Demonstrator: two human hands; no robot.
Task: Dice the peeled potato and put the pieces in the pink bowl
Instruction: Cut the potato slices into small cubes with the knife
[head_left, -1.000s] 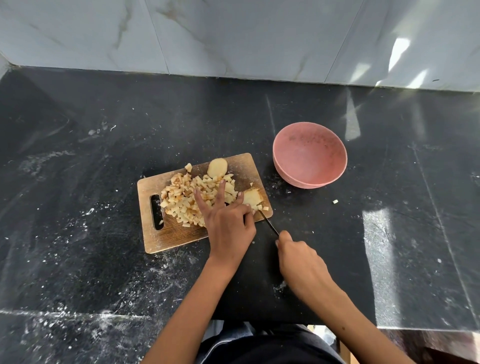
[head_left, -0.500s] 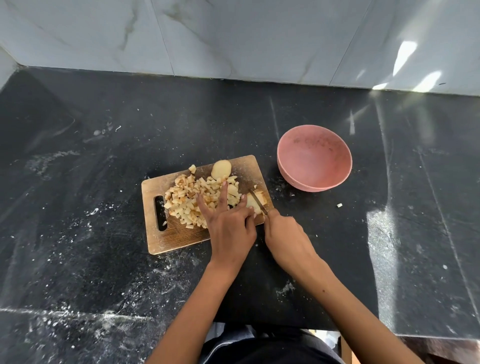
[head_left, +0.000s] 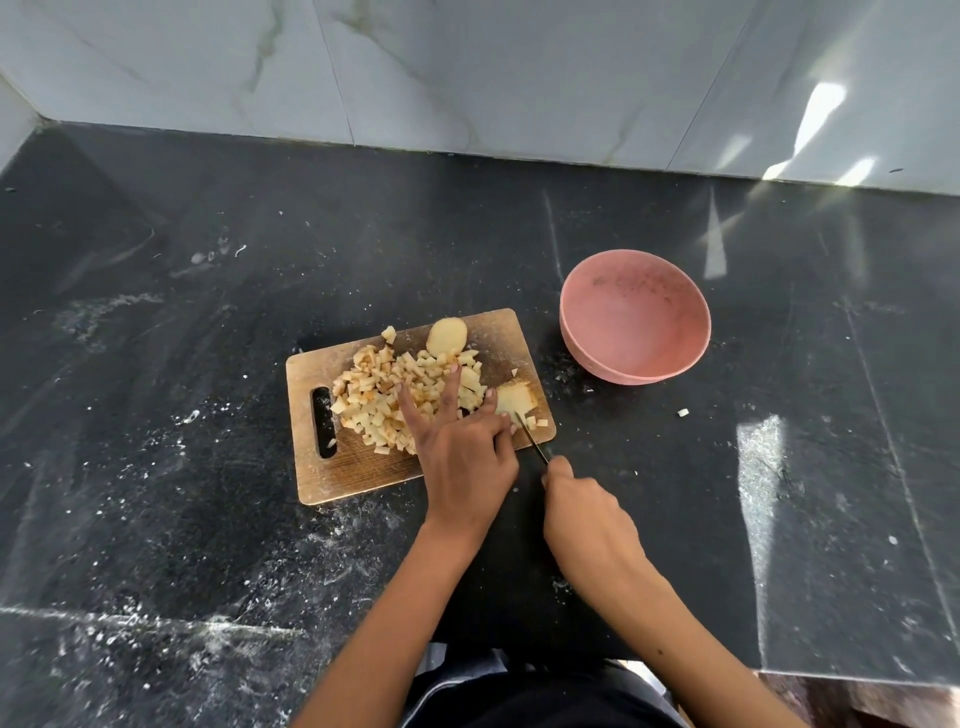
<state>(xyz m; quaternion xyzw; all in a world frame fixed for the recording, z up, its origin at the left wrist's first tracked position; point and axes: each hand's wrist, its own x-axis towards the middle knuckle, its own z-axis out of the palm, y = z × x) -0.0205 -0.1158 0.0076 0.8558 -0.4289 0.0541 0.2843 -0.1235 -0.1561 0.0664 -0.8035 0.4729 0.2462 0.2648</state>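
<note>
A black stone counter (head_left: 156, 364), polished and flecked with white dust and smears, runs back to a wall of pale grey marbled tiles (head_left: 467, 67). Toward its right half sits the round pink bowl (head_left: 635, 323), matte and smooth, with faint residue on its inner wall and no potato pieces in it. Just left of the bowl lies the rectangular wooden cutting board (head_left: 353, 467), grained, with rounded corners and a slot handle at its left end.

A heap of small, pale, browning potato cubes (head_left: 384, 389) covers the board's middle. At the board's far edge rests a rounded potato end piece (head_left: 447, 335); at its right edge lies a flat-cut potato chunk (head_left: 515, 398) with a few loose cubes beside it.

The left hand (head_left: 465, 457) rests on the heap, two fingers stretched straight, the others bent against the chunk. The right hand (head_left: 587, 519) is curled round the handle of a thin dark knife (head_left: 531, 439), whose blade reaches the chunk's near side.

Half a second ago the right hand was up against the board's near right corner; now it sits back from it over the counter, with more blade exposed.

One stray potato bit (head_left: 682, 413) lies on the counter, right of the board.
</note>
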